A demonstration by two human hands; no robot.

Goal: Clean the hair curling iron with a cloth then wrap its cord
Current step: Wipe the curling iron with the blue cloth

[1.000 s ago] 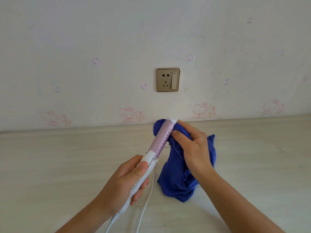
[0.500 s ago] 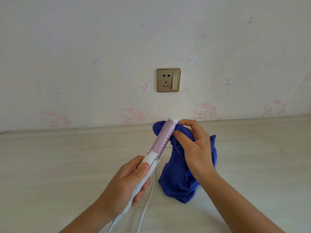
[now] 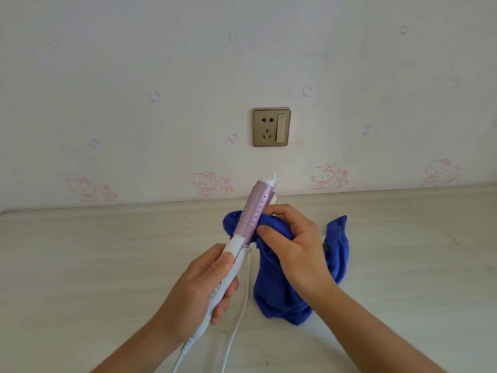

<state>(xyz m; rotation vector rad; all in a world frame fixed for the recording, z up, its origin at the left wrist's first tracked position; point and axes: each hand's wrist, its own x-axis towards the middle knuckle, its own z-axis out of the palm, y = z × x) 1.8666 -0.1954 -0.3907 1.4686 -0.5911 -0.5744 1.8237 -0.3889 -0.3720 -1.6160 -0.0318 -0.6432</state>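
The left hand (image 3: 204, 286) is wrapped round the white handle (image 3: 231, 275) of the curling iron (image 3: 248, 224), thumb lying along the top and fingers curled underneath. It holds the iron tilted up and away, with the tip towards the wall (image 3: 134, 76). The right hand (image 3: 293, 249) grips a blue cloth (image 3: 271, 292) and presses a fold of it with thumb and curled fingers against the right side of the lilac, dotted barrel (image 3: 255, 208), near its lower half. The barrel's white tip stands clear above the fingers. The rest of the cloth hangs down from the hand, its lower folds bunched on the pale wood-grain table (image 3: 80, 265), and one corner sticks up to the right of the wrist. The white cord (image 3: 243, 305) leaves the base of the handle and a second strand runs down between the two forearms, out of the bottom edge. On the wall behind are a gold-framed socket with a switch (image 3: 271, 127) and faint pink cartoon cat prints (image 3: 205, 183).
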